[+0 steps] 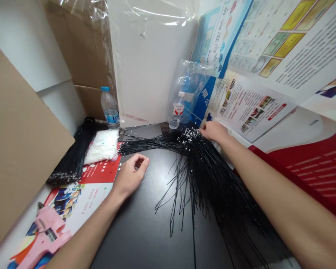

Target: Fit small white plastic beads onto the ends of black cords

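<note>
A large heap of thin black wires (212, 175) lies on the dark table, with small whitish tips (190, 135) gathered at its far end. My right hand (214, 131) is closed at the right side of these tips, its fingertips against them. What it pinches there is too small to make out. Over the bare table left of the heap, my left hand (131, 173) is curled, thumb and forefinger nearly meeting; anything between them is too small to see. Just beyond it, a thinner bundle of black wires (145, 144) stretches sideways from the heap towards a white plastic packet (102, 145).
Another black wire bundle (72, 157) lies at left beside a cardboard flap (19, 149). A pink glue gun (44, 237) rests near my left forearm. A blue-capped bottle (110, 108) and a white-capped bottle (177, 111) stand at the back. Printed posters (257, 93) line the right wall.
</note>
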Demonstrator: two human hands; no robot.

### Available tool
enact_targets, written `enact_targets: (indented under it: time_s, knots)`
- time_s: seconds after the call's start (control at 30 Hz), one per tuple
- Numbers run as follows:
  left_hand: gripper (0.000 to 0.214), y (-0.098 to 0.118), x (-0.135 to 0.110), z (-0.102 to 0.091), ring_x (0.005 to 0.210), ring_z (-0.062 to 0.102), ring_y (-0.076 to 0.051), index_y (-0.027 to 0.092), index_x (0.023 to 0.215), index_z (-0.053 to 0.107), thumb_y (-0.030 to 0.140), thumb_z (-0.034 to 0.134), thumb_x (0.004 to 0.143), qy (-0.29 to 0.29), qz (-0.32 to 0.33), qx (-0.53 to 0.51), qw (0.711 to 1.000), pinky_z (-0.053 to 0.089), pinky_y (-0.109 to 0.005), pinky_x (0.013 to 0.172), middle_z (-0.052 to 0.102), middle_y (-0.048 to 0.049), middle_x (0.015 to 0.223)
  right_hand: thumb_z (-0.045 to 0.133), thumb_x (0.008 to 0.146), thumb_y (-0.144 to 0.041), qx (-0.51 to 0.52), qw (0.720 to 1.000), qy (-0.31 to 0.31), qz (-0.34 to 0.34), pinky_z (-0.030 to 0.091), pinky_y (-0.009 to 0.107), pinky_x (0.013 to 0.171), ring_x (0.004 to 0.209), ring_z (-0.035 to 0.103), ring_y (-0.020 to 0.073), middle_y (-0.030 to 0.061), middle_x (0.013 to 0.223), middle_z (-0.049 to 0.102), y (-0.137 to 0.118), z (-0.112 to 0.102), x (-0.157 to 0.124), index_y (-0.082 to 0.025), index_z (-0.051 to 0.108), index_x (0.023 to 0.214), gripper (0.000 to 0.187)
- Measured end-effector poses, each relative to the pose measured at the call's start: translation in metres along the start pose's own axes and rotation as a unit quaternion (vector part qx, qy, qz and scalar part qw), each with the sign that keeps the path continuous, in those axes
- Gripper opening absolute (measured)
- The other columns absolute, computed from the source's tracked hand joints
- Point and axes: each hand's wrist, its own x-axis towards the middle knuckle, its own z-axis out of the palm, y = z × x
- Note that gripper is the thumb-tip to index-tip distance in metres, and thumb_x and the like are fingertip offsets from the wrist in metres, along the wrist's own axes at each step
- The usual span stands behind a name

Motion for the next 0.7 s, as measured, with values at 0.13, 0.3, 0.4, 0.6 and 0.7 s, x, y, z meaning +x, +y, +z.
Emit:
enact_targets:
  time_s: [0.13, 0.3, 0.4, 0.6, 0.7]
  knots:
    - [0.023, 0.002, -0.002, 0.0, 0.066, 0.059, -0.019, 0.022, 0.079, 0.063, 0.042, 0.057, 0.088, -0.006, 0.032, 0.069, 0.997, 0.041, -0.029, 0.059, 0.066, -0.0021, 0.073, 0.055, 0.091, -0.034, -0.03, 0.999, -0.019, -0.029, 0.05, 0.04, 0.082, 0.108, 0.066, 0.0344, 0.0228, 0.118, 0.068, -0.003, 0.032, -0.009, -0.01, 0.07, 0.113, 0.035]
    - [0.019, -0.006, -0.002, 0.001, 0.066, 0.06, -0.019, 0.023, 0.078, 0.063, 0.036, 0.056, 0.089, -0.028, 0.074, 0.119, 0.99, 0.041, -0.03, 0.06, 0.066, -0.0028, 0.076, 0.052, 0.093, -0.029, -0.008, 0.987, -0.013, -0.157, 0.048, 0.031, 0.084, 0.109, 0.063, 0.0257, 0.0125, 0.118, 0.069, -0.028, 0.046, -0.02, -0.019, 0.07, 0.109, 0.027]
    - [0.017, -0.007, -0.002, 0.001, 0.065, 0.06, -0.019, 0.023, 0.078, 0.06, 0.032, 0.053, 0.09, -0.043, 0.094, 0.177, 0.979, 0.04, -0.03, 0.06, 0.065, -0.0028, 0.078, 0.052, 0.094, -0.033, 0.015, 0.976, -0.01, -0.219, 0.047, 0.029, 0.083, 0.109, 0.061, 0.0235, 0.0101, 0.115, 0.07, -0.051, 0.058, -0.025, -0.02, 0.069, 0.109, 0.027]
    - [0.016, -0.003, -0.002, 0.0, 0.069, 0.059, -0.018, 0.022, 0.083, 0.059, 0.028, 0.048, 0.093, -0.062, 0.104, 0.266, 0.956, 0.042, -0.031, 0.063, 0.064, -0.0029, 0.085, 0.053, 0.094, -0.035, 0.04, 0.961, 0.006, -0.273, 0.048, 0.031, 0.082, 0.108, 0.059, 0.0249, 0.011, 0.114, 0.069, -0.095, 0.077, -0.036, -0.019, 0.067, 0.108, 0.026]
    - [0.015, -0.003, -0.002, -0.001, 0.074, 0.06, -0.018, 0.021, 0.085, 0.059, 0.025, 0.048, 0.094, -0.063, 0.113, 0.295, 0.947, 0.043, -0.031, 0.067, 0.065, -0.0029, 0.088, 0.051, 0.093, -0.024, 0.044, 0.96, 0.01, -0.277, 0.047, 0.032, 0.08, 0.106, 0.059, 0.0258, 0.011, 0.11, 0.07, -0.105, 0.078, -0.038, -0.019, 0.069, 0.099, 0.02]
